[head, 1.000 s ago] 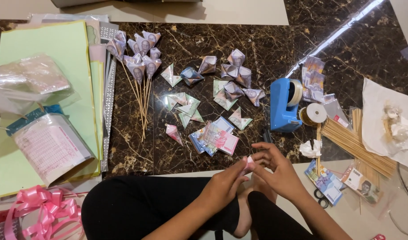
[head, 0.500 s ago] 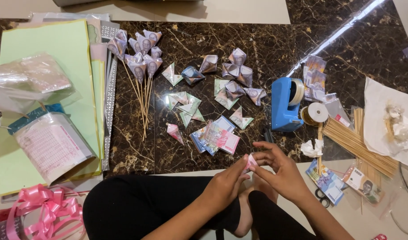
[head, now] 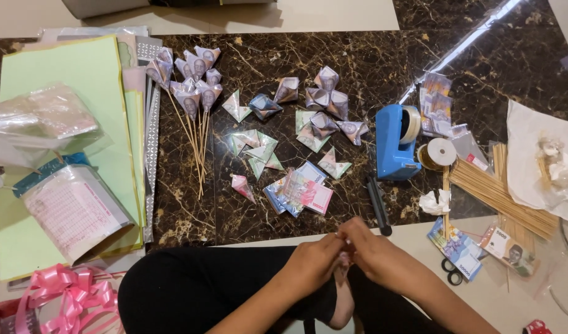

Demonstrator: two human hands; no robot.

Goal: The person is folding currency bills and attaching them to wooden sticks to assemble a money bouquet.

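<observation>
Both hands had drawn closer together since the earlier frames, and the pink folded note that had poked up between them a second ago was now almost swallowed by the fingers. My left hand (head: 312, 263) and right hand (head: 374, 256) were pinched together at the lower centre of the frame, fingertips closed on that small folded note (head: 344, 252), of which I could see only a sliver. From there I judged the main risk to be the fold slipping or springing open, since the grip was all fingertip and the paper was hidden from my view. Just above the hands lay a black pen-like tool (head: 378, 205) and a loose stack of flat banknotes (head: 299, 192); a careless wrist could have scattered them across the marble floor (head: 352, 68). Further up sat the finished folded cones (head: 324, 105) and the cones on skewers (head: 191, 86). The blue tape dispenser (head: 396, 143) and bamboo skewers (head: 503, 198) lay to the right, the green paper sheets (head: 67, 74) to the left.
</observation>
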